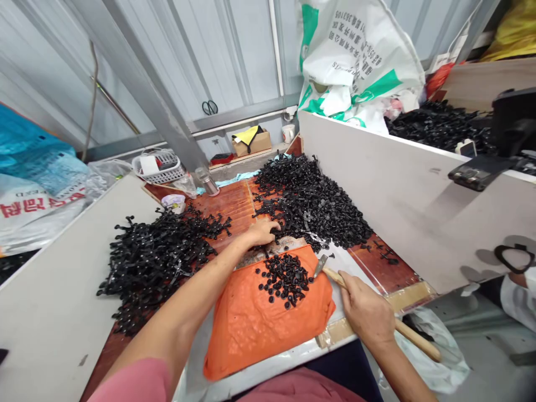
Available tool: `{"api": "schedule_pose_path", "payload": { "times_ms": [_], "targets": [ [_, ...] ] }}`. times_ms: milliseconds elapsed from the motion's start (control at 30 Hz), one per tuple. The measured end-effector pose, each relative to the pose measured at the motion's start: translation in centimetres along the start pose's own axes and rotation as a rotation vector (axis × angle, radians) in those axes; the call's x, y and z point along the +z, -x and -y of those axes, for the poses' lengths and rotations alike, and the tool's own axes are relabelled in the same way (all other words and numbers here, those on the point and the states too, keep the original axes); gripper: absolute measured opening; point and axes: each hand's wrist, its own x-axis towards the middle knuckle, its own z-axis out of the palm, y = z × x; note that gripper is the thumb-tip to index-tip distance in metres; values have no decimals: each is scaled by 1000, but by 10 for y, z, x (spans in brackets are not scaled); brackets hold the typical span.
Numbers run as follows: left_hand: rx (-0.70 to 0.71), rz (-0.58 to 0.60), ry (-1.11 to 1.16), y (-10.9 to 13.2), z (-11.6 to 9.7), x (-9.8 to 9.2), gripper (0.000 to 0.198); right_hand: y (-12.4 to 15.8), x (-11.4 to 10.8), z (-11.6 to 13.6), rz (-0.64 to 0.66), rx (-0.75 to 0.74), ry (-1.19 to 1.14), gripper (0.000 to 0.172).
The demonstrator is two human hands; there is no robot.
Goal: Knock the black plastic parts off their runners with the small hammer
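My right hand (368, 307) is closed around the wooden handle of a small hammer (335, 277). The metal head rests beside the small loose black caps (287, 279) lying on an orange cloth (259, 329). Beyond the cloth, my left hand (263, 231) is at the near edge of a heap of black plastic parts (310, 195). Its fingers are curled over some black parts, partly hidden by the hand. A second heap, of branched black pieces (163, 257), lies left of my left forearm.
White boards flank the table: a left panel (75, 279) and a right panel (402, 195). At the back stand a clear bottle (207, 181), a white basket (157, 167), a cardboard box (253, 144) and a mug (288, 134). A plastic bag (444, 340) hangs lower right.
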Motion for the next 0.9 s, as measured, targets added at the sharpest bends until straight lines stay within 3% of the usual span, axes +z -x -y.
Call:
{"api": "schedule_pose_path", "payload": {
  "times_ms": [167,333,500,600,700,800,900],
  "targets": [
    [-127,-31,31,-6,-8,5,42,0,-1,0,11,11,-2,33],
    [-103,-150,198,-3,2,-4,24,-2,-5,2,5,5,-4,28],
    [-84,-293,474,13,11,-19,32,0,0,-1,-8,-1,-12,26],
    [-76,-321,620,36,9,-28,43,2,5,-3,-22,-4,-24,26],
    [-67,-269,749,75,4,-30,51,3,7,-4,-26,-8,-27,26],
    [-35,-149,955,121,1,-22,53,2,4,-4,-36,-29,-13,25],
    [2,-127,996,163,2,-5,48,0,-2,-2,-31,-35,-3,23]
  ]
}}
